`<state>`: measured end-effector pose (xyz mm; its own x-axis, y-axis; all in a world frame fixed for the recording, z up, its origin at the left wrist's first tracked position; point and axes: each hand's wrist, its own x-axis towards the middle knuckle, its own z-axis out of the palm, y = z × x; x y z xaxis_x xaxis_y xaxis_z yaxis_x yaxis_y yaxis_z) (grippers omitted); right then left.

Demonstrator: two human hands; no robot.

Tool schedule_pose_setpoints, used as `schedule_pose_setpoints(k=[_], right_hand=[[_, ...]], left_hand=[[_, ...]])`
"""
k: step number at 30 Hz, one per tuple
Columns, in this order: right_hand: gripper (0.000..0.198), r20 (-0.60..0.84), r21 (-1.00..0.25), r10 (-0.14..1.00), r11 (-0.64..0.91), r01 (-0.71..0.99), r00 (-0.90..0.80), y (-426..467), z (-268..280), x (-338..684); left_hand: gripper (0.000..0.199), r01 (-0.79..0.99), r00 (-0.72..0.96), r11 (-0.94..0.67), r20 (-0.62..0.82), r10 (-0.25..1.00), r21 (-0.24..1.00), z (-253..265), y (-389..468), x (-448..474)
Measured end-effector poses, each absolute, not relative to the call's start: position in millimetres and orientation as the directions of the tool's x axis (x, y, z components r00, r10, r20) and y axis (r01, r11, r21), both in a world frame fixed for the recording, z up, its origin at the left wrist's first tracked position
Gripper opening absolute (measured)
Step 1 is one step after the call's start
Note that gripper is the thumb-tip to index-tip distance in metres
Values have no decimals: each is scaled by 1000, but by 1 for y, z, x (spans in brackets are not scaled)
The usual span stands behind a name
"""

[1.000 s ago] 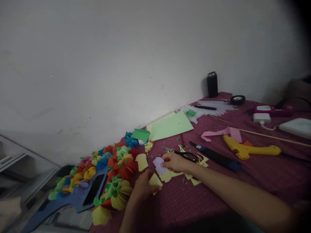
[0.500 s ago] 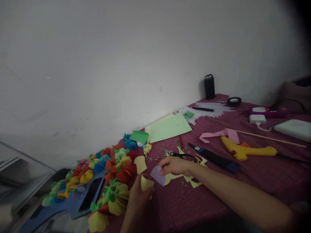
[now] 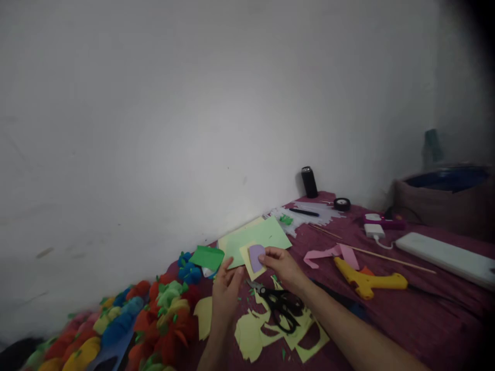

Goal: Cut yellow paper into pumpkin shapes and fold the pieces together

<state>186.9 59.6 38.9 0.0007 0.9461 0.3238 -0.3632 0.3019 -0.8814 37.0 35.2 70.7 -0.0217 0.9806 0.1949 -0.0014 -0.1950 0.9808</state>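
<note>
My right hand (image 3: 283, 265) pinches a small purple paper piece (image 3: 256, 258) with rounded corners. Behind the purple piece is a pale yellow paper piece (image 3: 246, 256), held up with it. My left hand (image 3: 226, 288) is just left of these papers, thumb and fingers apart; nothing shows between them. Below the hands, black-handled scissors (image 3: 279, 305) lie on yellow paper offcuts (image 3: 309, 335). Cut yellow paper shapes (image 3: 249, 335) lie left of the scissors. Another yellow piece (image 3: 203, 315) is partly hidden by my left forearm.
Colourful paper pumpkins (image 3: 166, 319) crowd the left. Behind my hands are a light green sheet (image 3: 266, 234) and a green folded paper (image 3: 208, 256). A yellow glue gun (image 3: 369, 281), pink strip (image 3: 323, 256), stick (image 3: 390, 258), black can (image 3: 309, 182) and white power bank (image 3: 444, 257) are farther right.
The yellow piece that was in my left hand is now behind the purple one at my right hand. Both hands have moved farther over the table, and the view has tilted up.
</note>
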Motion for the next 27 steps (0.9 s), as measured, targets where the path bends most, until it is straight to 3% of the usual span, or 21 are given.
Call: schedule_pose_setpoints(k=[3,8,14,27], right_hand=[[20,338,-861,940,328,-388,45,59,41,188],[18,303,-858,952,289,-424,36,56,41,184],[20,280,-862,955,293,-413,94,54,41,181],[25,266,-961,959,272,-55,95,60,28,177]], left_hand=[[44,23,61,-184,183,981,983,78,39,46],[39,138,1,-281,284,959,950,76,43,46],[38,138,-63,-265,276,959,954,60,48,37],[30,21,56,-221,219,974,975,42,54,44]])
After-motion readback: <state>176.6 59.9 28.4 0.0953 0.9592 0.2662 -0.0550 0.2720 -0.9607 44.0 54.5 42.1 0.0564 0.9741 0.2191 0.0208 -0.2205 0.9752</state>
